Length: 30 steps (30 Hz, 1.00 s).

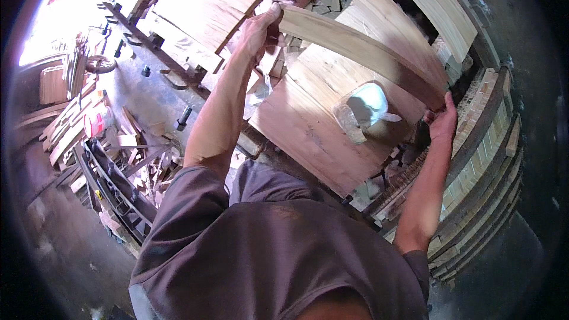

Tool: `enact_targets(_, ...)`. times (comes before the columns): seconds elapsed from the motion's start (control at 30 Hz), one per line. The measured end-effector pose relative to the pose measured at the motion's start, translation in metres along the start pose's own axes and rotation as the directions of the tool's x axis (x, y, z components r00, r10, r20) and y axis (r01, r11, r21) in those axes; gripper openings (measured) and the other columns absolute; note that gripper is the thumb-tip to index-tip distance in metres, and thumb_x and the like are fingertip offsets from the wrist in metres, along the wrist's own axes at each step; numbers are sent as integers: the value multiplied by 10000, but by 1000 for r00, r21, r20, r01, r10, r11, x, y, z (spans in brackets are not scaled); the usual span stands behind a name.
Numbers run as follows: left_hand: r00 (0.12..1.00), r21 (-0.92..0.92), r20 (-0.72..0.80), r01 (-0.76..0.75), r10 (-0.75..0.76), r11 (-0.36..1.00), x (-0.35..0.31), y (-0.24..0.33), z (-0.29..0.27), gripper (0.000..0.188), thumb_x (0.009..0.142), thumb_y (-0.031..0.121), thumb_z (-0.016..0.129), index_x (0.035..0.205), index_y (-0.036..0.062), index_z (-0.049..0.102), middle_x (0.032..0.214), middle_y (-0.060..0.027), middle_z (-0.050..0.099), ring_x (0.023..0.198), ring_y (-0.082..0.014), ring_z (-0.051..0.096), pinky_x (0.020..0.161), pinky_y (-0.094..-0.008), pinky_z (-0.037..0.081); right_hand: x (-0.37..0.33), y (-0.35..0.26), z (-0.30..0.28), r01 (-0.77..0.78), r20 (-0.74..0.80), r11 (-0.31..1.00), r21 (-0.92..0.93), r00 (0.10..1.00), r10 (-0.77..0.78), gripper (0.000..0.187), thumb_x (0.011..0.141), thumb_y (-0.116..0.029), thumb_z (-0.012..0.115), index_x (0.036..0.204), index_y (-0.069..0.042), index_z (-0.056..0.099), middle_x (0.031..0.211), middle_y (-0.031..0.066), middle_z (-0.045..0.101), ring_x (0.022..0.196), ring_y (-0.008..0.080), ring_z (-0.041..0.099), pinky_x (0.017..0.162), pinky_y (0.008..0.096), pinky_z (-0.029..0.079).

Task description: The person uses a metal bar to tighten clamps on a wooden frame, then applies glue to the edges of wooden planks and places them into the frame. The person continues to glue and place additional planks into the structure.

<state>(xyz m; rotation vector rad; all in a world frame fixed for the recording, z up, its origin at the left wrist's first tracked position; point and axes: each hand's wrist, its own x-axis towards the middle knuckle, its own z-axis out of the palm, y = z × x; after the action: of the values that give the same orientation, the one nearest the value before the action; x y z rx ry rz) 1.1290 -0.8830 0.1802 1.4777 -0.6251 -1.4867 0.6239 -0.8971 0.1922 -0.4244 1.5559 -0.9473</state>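
A round white tub [98, 121] with red label stands far left.

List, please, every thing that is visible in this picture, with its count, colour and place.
wooden strip: one, pale brown, long, held at both ends above the panel
wooden panel: one, reddish brown, made of joined boards, in the middle under the strip
plastic container: one, white, standing on the panel, near the right hand
stacked boards: several, light tan, at the top left
stacked panels: several layers, brown, at the right edge
bucket: one, white and red, on the floor at the left
wood offcuts: many, brown, scattered on the floor at the left
left hand: fingers closed on the strip's left end
right hand: fingers closed on the strip's right end
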Motion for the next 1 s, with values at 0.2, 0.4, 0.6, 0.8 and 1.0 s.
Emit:
enact_targets(0.2,993,-64,120,-7,14,998,54,-47,32,365,988,355,576,1165,51,673,953,-26,655,825,-112,562,763,-281,476,53,48,-67,-21,71,990,137,997,12,372,985,-379,534,1190,-73,579,1035,115,674,855,246,661,689,349,492)
enact_targets(0.4,992,297,118,-77,44,952,85,-76,91,416,1002,389,527,1218,51,639,1114,-46,643,1049,-149,529,933,-303,422,58,82,-97,51,-159,997,-54,986,-59,335,998,-262,537,1246,-38,514,1000,123,631,692,257,675,501,308,479)
enact_targets(0.6,972,400,-82,-170,220,900,63,-99,100,552,968,379,536,1335,-33,517,1118,-228,673,1046,-304,636,933,-392,467,51,106,-123,257,-179,569,-781,781,-599,363,901,-144,642,1246,-35,620,1093,84,659,867,170,659,715,301,528)
enact_targets(0.8,830,922,-16,-204,557,331,-57,-183,58,521,951,310,520,1371,7,468,1448,-282,370,1346,-456,329,1119,-564,240,-89,79,35,586,411,381,-715,793,-449,470,795,-38,685,1257,-53,602,1135,174,656,1013,318,642,886,400,504)
enact_targets(1.0,889,981,-9,-80,458,175,-90,-196,58,585,908,401,504,1402,89,484,1521,-297,267,1395,-478,259,1126,-593,196,-100,71,64,720,613,11,-693,598,-517,221,802,-56,692,1016,-59,636,915,146,632,847,364,633,711,442,510)
